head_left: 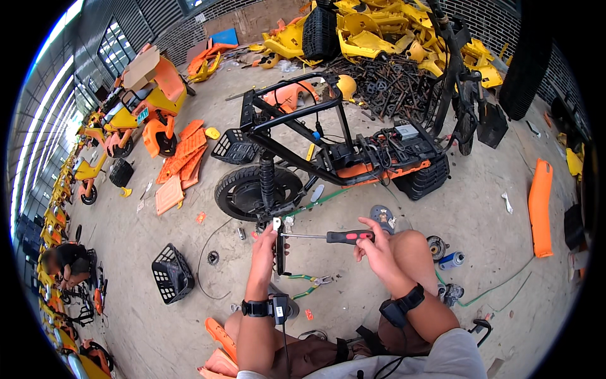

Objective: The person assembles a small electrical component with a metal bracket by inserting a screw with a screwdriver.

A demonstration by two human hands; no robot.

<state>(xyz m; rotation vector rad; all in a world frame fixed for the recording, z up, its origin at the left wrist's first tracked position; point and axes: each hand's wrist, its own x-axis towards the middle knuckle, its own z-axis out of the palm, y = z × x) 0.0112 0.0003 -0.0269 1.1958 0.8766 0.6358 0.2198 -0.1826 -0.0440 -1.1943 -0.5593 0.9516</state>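
Observation:
My left hand (265, 252) is closed on an upright narrow black part (280, 256) with a silver piece at its top. My right hand (372, 251) grips the black-and-red handle of a screwdriver (341, 237), index finger partly raised; its shaft runs left to meet the black part. Behind them stands a stripped black scooter frame (293, 136) with its wheel (230, 196). Green-and-yellow pliers (309, 278) lie on the floor beside the black part.
A black basket (172, 271), spray can (451, 260), orange panel (541, 208) and cables surround me on the concrete floor (492, 221). Yellow panels (360, 38) and dark metal parts (391, 88) are piled behind. Scooters line the left, where another person (71, 265) crouches.

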